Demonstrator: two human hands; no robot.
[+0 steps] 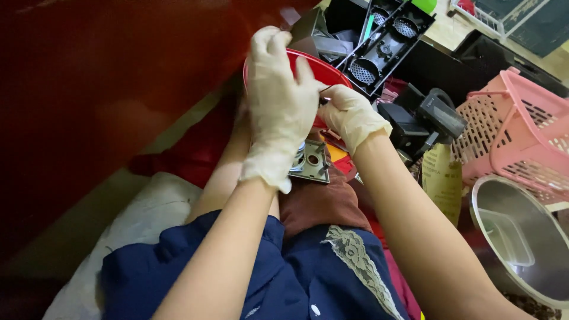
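Pink basket far right, steel bowl below it; black speaker housing up top.

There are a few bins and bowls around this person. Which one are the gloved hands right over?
The red bowl: both gloved hands, left hand and right hand, meet at its rim. The pink slatted basket and the steel bowl sit off to the person's right, untouched.

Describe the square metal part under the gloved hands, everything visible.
The square metal part looks like a grey, shiny plate with round openings, one showing a brownish centre. It lies roughly flat on the person's lap, on a brown cloth. The left hand covers its left side, so only the right part shows. Finer detail is too small to tell.
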